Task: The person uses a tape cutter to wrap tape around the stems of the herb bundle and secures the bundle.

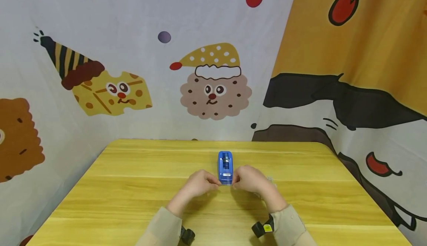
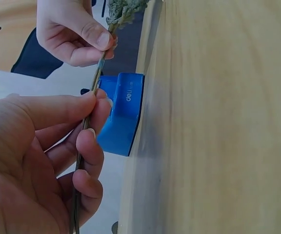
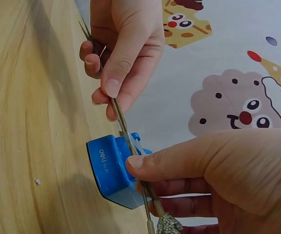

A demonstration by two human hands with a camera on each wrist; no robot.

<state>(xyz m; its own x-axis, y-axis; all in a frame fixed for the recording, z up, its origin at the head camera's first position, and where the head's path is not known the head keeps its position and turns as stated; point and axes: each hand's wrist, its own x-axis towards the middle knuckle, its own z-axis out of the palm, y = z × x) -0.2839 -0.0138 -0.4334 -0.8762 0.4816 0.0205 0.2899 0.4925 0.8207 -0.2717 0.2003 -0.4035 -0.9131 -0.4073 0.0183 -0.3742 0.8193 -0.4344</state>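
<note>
Thin dried flower stems [image 3: 119, 114] run between both hands, above the wooden table. My left hand [image 1: 200, 183] pinches them between thumb and forefinger, its other fingers curled around the lower stems in the left wrist view. Higher up, my right hand [image 1: 248, 179] pinches the stems just below the pale green flower heads [image 2: 126, 10]. A strip of clear tape [image 3: 130, 140] lies against the stems between the two hands. Just beyond the fingertips stands a blue tape dispenser [image 1: 225, 167], its front facing me.
The wooden table [image 1: 133, 197] stretches out on both sides of the hands. A small white bit [image 3: 37, 182] lies on it. Behind the table hangs a printed cloth [image 1: 133, 23] with cartoon figures.
</note>
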